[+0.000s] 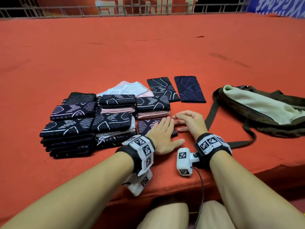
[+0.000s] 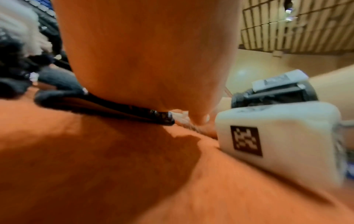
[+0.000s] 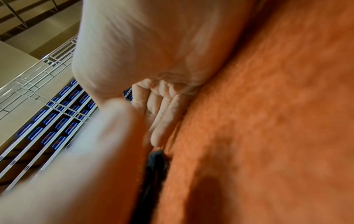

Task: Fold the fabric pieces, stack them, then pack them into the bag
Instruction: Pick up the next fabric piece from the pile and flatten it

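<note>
My left hand [image 1: 163,134] lies flat with straight fingers, pressing on a folded dark patterned fabric piece [image 1: 145,126] on the red table. In the left wrist view the palm [image 2: 143,53] sits on that piece's edge [image 2: 114,106]. My right hand [image 1: 189,123] rests on its side just right of the piece, fingers loosely curled and holding nothing; its fingers [image 3: 162,113] lie beside the dark edge [image 3: 155,166]. Several stacks of folded pieces [image 1: 113,123] stand to the left. Two flat dark pieces [image 1: 163,89] [image 1: 189,89] lie behind. The open brown bag [image 1: 264,109] is at the right.
A white and pink piece [image 1: 127,88] lies behind the stacks. The bag's strap [image 1: 212,113] runs along the table close to my right wrist. The table's near edge [image 1: 247,172] is just below my wrists. A metal railing [image 1: 148,10] borders the far side.
</note>
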